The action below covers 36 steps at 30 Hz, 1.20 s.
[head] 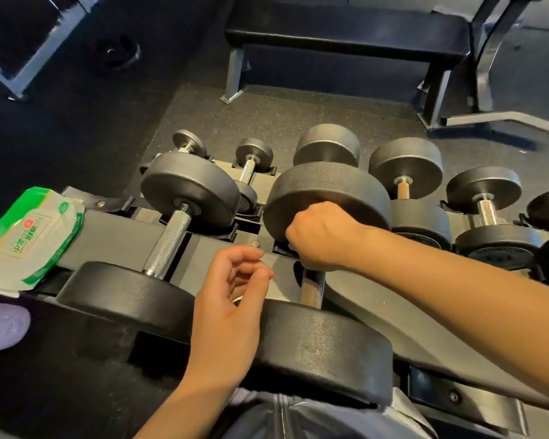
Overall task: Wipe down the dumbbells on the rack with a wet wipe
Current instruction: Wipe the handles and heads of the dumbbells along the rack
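A large black dumbbell (327, 198) lies across the top tier of the rack (114, 239). My right hand (317, 239) grips the far end of its handle (312, 288), with a sliver of white wipe (291, 247) showing under the fingers. My left hand (232, 296) hovers just left of that handle, fingers loosely curled, holding nothing. A second big dumbbell (168, 245) with a knurled steel handle lies to the left. A green and white pack of wet wipes (29, 239) rests on the rack's left end.
Smaller dumbbells (406, 175) fill the lower tier behind and to the right. A black flat bench (346, 36) stands on the rubber floor beyond. A steel frame (29, 42) is at the top left. A pale purple shoe (0, 331) shows at the left edge.
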Each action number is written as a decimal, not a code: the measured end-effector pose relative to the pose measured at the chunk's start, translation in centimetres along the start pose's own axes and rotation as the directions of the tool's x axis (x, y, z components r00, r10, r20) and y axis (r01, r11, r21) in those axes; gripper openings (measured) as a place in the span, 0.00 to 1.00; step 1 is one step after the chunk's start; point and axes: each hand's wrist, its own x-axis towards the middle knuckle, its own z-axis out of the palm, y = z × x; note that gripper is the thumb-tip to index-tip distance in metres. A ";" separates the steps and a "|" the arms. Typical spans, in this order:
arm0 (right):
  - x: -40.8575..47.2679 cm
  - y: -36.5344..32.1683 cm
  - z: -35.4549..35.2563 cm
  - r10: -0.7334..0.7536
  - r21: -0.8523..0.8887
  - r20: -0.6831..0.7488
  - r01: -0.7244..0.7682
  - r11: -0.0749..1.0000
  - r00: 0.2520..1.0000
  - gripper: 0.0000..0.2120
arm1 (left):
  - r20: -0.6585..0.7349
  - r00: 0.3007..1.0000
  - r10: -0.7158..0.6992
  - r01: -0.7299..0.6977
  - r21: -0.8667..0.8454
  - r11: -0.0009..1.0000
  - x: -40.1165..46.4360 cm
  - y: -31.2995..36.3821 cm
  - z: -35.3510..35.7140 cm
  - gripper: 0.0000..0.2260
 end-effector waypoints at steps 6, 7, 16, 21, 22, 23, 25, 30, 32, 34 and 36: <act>-2.2 -1.1 1.1 -0.328 0.295 0.021 0.308 0.905 0.944 0.10 | -0.008 0.999 0.033 -0.033 0.014 0.999 -0.1 -0.5 -0.1 0.10; -2.6 -1.0 1.4 -0.351 0.361 0.008 0.325 0.874 0.936 0.10 | -0.004 0.999 0.032 -0.032 0.015 0.999 -0.1 -0.5 -0.1 0.09; -3.6 3.2 6.5 0.086 0.438 -0.432 0.125 0.890 0.898 0.06 | 0.058 0.997 0.047 -0.054 0.125 0.991 -0.1 -0.3 0.1 0.08; -2.9 1.4 9.6 0.417 0.632 -0.552 0.036 0.774 0.722 0.10 | 0.074 0.996 0.042 -0.053 0.163 0.985 0.0 -0.3 0.0 0.07; -3.2 1.2 10.0 0.484 0.733 -0.506 0.060 0.678 0.714 0.08 | 0.068 0.997 0.043 -0.054 0.174 0.983 -0.1 -0.3 0.0 0.07; -3.8 1.2 10.4 0.509 0.825 -0.435 0.104 0.555 0.743 0.08 | 0.063 0.997 0.042 -0.053 0.183 0.982 -0.1 -0.3 0.1 0.08; -5.5 1.0 11.1 0.384 0.943 -0.293 0.199 0.266 0.875 0.09 | 0.057 0.997 0.051 -0.062 0.205 0.977 -0.3 -0.2 0.4 0.07; -6.7 -0.6 12.8 -0.004 0.965 -0.236 0.234 -0.122 0.972 0.08 | 0.129 0.990 0.065 -0.100 0.290 0.952 -0.3 0.3 0.6 0.07; -6.3 -0.6 13.5 0.031 0.952 -0.253 0.254 -0.173 0.967 0.06 | 0.156 0.986 0.053 -0.102 0.321 0.942 -0.3 0.4 0.7 0.06; -5.8 -0.8 14.1 0.145 0.940 -0.307 0.324 -0.105 0.940 0.05 | 0.159 0.986 0.042 -0.093 0.327 0.940 -0.3 0.4 0.7 0.07; -5.7 -1.3 14.5 0.274 0.932 -0.349 0.363 0.000 0.896 0.05 | 0.157 0.987 0.023 -0.076 0.336 0.939 -0.3 0.4 0.7 0.07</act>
